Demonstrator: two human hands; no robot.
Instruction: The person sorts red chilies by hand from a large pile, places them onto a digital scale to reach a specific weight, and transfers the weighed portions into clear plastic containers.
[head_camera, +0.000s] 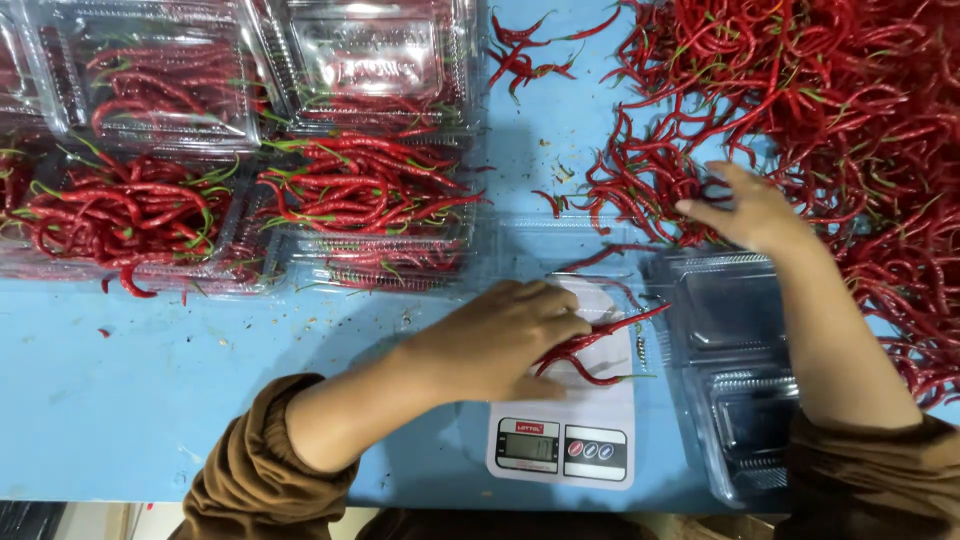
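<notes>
While curled over the small white digital kitchen scale (566, 420), left hand (500, 340): fingers bent close together, gripping a few long thin red chillies (592, 350) above the scale platform. Right hand (750, 212): fingers loosely spread, tips touching the big loose heap of red chillies (830, 110) at far right. Just beside the scale, to its right: open clear plastic clamshell box (735, 370).

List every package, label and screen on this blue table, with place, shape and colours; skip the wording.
Filled clear plastic clamshell boxes of red chillies: upper left, rectangular, lids open.
Empty clear plastic clamshell box: lower right, beside the scale.
White kitchen scale: bottom centre, flat, rectangular.
Grey display screen: scale's front, small rectangle.
Red label strip: above the screen.
Round buttons panel: right of the screen, red and blue.
</notes>
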